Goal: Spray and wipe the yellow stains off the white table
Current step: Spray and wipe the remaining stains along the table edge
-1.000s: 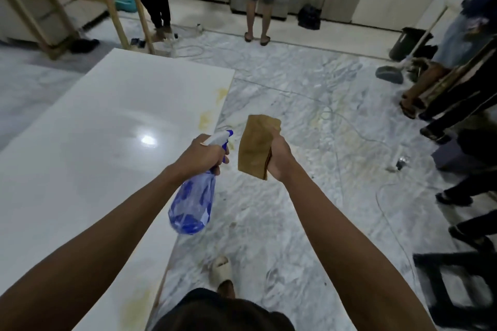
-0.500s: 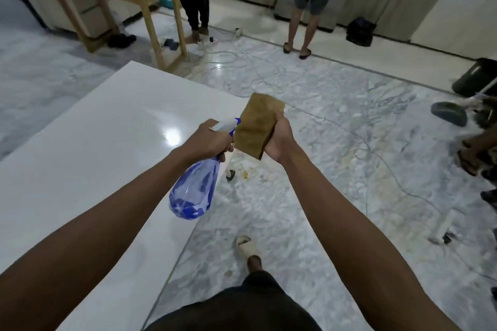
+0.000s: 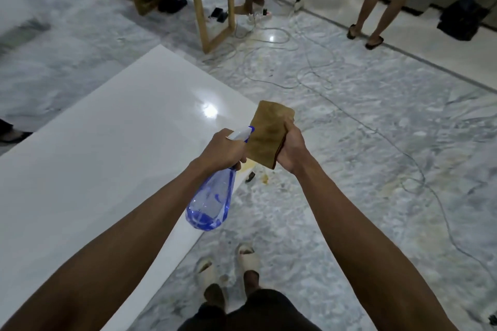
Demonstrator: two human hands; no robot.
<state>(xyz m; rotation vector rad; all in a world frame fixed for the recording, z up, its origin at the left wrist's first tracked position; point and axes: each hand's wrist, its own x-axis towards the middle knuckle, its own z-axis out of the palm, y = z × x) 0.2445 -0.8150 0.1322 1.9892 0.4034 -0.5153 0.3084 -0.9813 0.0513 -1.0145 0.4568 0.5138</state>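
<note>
Unlabelled spray bottle (image 3: 212, 203), brown cloth (image 3: 266, 134)

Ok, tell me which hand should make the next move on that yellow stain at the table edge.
Left. The left hand grips the spray bottle over the white table, close to the yellow stain at its edge, so spraying likely comes first. The right hand holds the brown cloth beside it, off the surface, for wiping afterwards.
</note>
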